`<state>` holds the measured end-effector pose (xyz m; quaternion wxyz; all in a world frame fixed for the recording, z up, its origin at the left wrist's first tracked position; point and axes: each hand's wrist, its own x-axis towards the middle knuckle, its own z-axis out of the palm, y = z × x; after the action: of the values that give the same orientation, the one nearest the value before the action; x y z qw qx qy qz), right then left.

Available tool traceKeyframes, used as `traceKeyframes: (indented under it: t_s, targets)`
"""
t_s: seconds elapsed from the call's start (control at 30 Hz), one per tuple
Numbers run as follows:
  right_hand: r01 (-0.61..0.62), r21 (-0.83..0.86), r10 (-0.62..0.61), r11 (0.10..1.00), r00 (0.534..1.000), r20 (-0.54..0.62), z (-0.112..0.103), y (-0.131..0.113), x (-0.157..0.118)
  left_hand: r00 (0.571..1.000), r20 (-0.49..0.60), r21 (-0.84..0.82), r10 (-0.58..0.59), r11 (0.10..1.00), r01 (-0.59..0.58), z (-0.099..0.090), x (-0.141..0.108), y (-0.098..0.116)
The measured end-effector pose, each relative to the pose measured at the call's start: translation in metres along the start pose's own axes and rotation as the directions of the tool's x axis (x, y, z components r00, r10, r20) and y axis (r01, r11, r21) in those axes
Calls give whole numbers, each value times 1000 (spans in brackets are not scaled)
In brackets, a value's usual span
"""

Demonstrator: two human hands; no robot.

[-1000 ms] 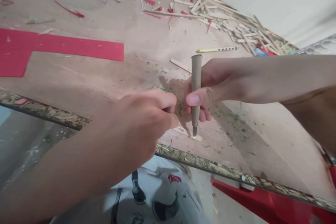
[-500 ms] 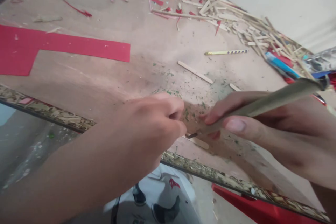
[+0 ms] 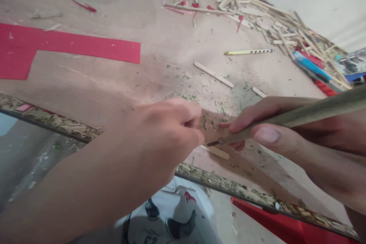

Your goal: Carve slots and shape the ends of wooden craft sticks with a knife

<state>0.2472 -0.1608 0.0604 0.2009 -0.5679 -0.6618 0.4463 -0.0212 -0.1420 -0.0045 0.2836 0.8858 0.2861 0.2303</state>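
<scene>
Head view: we see our right hand (image 3: 288, 133) with its grip closed around a brown-handled cutting tool (image 3: 297, 114), held at a low slant, handle running off to the right, small metal tip (image 3: 213, 143) pointing left. Tip sits at a flat wooden stick (image 3: 217, 152) lying near the near edge of the worktop (image 3: 120, 80). Our left hand (image 3: 162, 133) is curled into a closed grip just left of the tip, fingers bent down onto the worktop over the stick's left end; what exactly it pinches we cannot tell, fingers hide it. Both hands are close together, nearly touching. Green flecks and shavings scattered on the worktop around them. Another loose wooden stick (image 3: 214, 74) lies a bit farther, a striped pencil (image 3: 248, 51) beyond that. Red paper sheet (image 3: 71, 47) at far left. Pile of wooden scraps (image 3: 274, 26) at far right along the wall. Red object (image 3: 286, 227) below the worktop edge, near right.
</scene>
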Motion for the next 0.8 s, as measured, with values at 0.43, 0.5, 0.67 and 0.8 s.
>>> traceKeyframes:
  t_s: [0.43,0.5,0.67,0.8]
  targets:
    - [33,6,-33,999,999,6,-3,3,3,1000,6,-16,-1,1000,1,1,0,0]
    - [35,-16,-35,999,999,-16,-1,2,3,1000,1,-7,0,1000,0,1,1,0]
    - [107,-120,-105,987,994,17,-5,4,-5,1000,6,36,-5,999,5,1,1,0]
    - [177,-80,-151,981,953,264,-8,11,-18,1000,-10,44,7,999,-6,1,1,-1]
